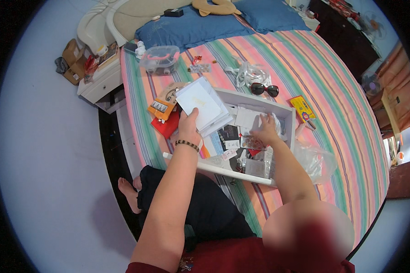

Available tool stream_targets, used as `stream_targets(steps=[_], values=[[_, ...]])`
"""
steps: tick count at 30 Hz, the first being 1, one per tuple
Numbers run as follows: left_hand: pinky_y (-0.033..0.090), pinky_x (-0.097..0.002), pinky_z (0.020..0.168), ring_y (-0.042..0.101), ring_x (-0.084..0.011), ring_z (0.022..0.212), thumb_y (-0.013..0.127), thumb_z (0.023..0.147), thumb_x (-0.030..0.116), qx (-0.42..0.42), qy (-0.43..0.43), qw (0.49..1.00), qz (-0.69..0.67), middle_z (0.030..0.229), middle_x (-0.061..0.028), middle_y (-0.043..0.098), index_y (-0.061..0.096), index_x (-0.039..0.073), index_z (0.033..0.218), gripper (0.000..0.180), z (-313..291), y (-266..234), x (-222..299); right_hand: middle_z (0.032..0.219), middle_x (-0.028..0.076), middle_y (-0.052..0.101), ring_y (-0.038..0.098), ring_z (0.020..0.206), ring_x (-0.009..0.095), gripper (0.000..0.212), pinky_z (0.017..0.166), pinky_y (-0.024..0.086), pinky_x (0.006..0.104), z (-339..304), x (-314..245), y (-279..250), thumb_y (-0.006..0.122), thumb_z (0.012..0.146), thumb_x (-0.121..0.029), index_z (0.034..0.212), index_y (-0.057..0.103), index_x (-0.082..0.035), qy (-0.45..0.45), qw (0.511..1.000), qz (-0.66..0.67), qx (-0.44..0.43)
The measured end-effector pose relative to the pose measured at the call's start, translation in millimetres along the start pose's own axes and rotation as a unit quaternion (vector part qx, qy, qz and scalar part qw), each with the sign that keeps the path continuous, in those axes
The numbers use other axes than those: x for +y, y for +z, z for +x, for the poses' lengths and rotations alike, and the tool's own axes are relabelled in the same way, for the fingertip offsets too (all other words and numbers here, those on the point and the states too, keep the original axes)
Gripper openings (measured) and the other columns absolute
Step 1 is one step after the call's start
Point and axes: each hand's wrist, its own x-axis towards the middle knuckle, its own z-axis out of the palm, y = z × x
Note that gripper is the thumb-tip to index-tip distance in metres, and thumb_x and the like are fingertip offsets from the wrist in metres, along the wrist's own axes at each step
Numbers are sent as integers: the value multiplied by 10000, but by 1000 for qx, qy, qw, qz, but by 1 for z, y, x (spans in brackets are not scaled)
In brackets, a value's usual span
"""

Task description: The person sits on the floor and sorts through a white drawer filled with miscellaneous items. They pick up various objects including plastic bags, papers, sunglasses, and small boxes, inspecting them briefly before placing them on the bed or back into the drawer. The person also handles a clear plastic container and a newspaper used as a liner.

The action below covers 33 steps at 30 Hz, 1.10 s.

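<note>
White papers (pixel 200 102) clasped in left hand (pixel 190 126), right hand (pixel 267 133) spread inside drawer (pixel 223 172)

Both arms (pixel 171 200) reach forward, left grip (pixel 188 128) clamped, right grip (pixel 266 133) loosely spread.

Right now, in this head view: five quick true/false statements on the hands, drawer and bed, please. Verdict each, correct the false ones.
1. The left hand holds a stack of white papers. True.
2. The right hand hangs outside the drawer. False: the right hand reaches into the white drawer.
3. Sunglasses lie on the striped bedsheet. True.
4. The lidded clear plastic box is inside the drawer. False: the lidded clear plastic box is on the bed, near a blue pillow.
5. The yellow box lies left of the drawer. False: right of it.
</note>
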Motion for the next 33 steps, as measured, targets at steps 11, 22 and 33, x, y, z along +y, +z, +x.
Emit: stream_targets(steps=[11,22,33], values=[[437,-397,915,502,-256,1104,473,900,42,28,11,1000,3,1239,-117,479,360,35,1291,407,-2,0,2,1189,71,500,436,1129,288,492,935,372,435,-5,-35,-5,713,588,-137,1068,615,-182,-23,998,-34,56],[460,-435,887,503,-275,1105,455,907,58,30,-7,999,14,1241,-120,472,358,33,1277,384,-6,3,6,924,147,608,582,830,245,445,766,460,341,15,-25,-17,651,770,-121,1193,527,-58,68,945,319,-20],[450,-427,904,496,-267,1115,447,907,48,54,3,998,16,1250,-114,469,365,40,1277,379,-11,9,9,1336,206,372,424,1191,338,949,961,395,413,-7,-83,6,783,618,-275,1375,268,-26,72,979,160,-108]])
